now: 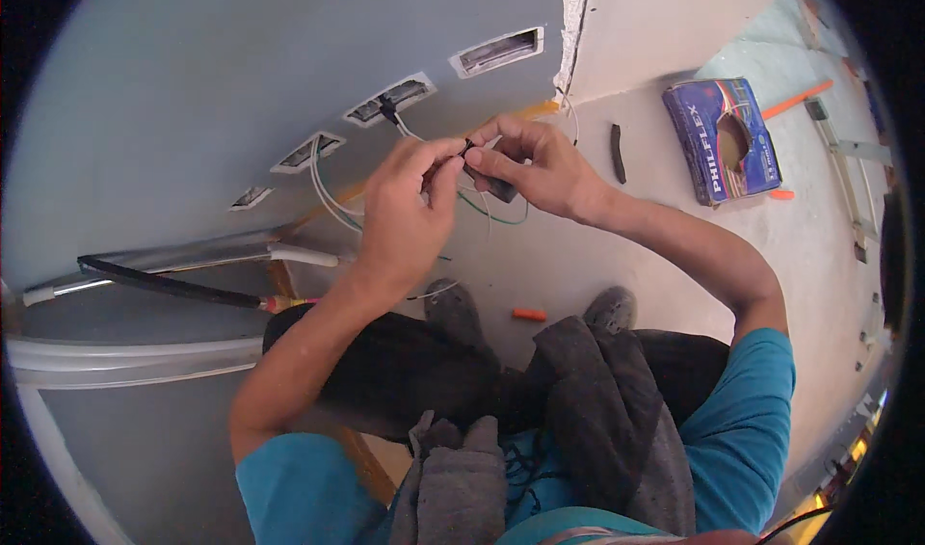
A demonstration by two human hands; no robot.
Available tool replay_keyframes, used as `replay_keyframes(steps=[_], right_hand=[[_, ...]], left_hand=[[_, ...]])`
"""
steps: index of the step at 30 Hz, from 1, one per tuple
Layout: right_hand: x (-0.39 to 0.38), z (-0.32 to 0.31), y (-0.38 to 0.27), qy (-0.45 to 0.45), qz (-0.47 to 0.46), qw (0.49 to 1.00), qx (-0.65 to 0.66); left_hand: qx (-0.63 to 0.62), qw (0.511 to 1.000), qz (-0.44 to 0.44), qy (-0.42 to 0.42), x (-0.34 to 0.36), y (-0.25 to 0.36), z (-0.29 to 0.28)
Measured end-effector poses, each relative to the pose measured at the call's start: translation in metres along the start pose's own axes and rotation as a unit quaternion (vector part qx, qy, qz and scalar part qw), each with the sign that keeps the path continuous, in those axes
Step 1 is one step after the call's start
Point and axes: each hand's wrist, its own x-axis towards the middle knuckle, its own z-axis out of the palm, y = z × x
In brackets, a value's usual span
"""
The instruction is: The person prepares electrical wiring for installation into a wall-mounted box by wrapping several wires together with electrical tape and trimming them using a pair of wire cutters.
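My left hand and my right hand meet in front of the wall, fingertips pinched on a small dark piece whose exact kind I cannot make out; part of it is hidden by my fingers. White and green wires hang from rectangular openings in the grey wall, some passing behind my hands. A short black piece with white wires leading from it sits in the middle opening. A further opening is to the upper right, and a small one to the lower left.
A blue cardboard box lies on the right of the pale floor, near orange tubes and a dark strip. A short orange piece is between my shoes. Long conduits and a black hose lie at left.
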Motion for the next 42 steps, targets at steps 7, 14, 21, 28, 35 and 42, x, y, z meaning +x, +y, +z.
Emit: replay_keyframes(steps=[7,14,21,28,35,42], right_hand=[[-0.003,0.011,0.012,0.011,-0.050,0.999,0.009],[-0.004,0.014,0.024,0.002,-0.192,0.975,-0.113],[0.019,-0.001,0.031,-0.074,-0.281,0.951,-0.103],[0.027,-0.006,0.002,-0.133,-0.280,0.945,-0.101],[-0.010,-0.005,-0.014,-0.124,-0.238,0.963,0.025],[-0.018,-0.005,-0.007,-0.030,-0.006,0.999,-0.042]], left_hand=[[-0.152,0.958,-0.232,-0.070,-0.002,-0.006,-0.007],[-0.185,0.945,-0.248,-0.109,-0.014,-0.009,-0.010],[-0.129,0.976,-0.141,-0.106,-0.025,-0.008,-0.007],[-0.194,0.966,-0.158,-0.069,-0.026,-0.015,-0.006],[-0.194,0.968,-0.162,-0.010,-0.013,-0.031,-0.007],[-0.262,0.922,-0.279,-0.055,0.008,-0.009,-0.001]])
